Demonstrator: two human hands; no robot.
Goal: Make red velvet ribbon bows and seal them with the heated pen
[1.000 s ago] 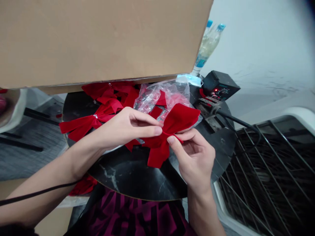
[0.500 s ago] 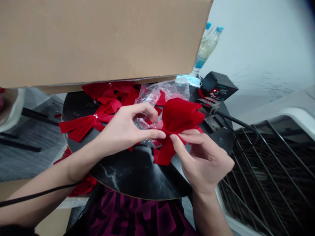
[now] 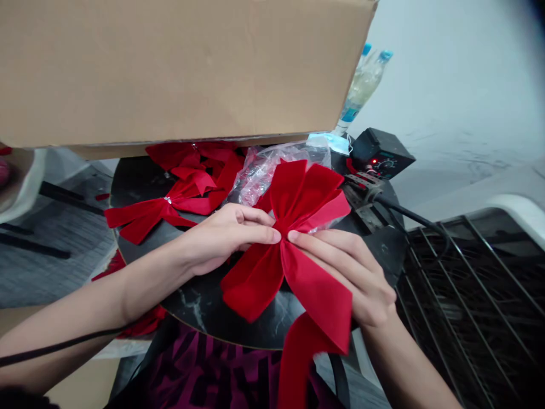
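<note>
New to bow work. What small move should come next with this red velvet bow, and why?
Probably gather the velvet tail: the left hand and right hand hold the red velvet bow's centre while that tail droops past the round black marble tabletop, possibly tugging the loops.

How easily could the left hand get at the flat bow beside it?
Probably easily. The left hand sits beside that bow on the black table, nothing between them, though it would have to release the big bow it's pinching.

Red velvet bow (image 3: 298,272), loops up, tails hanging down
</note>
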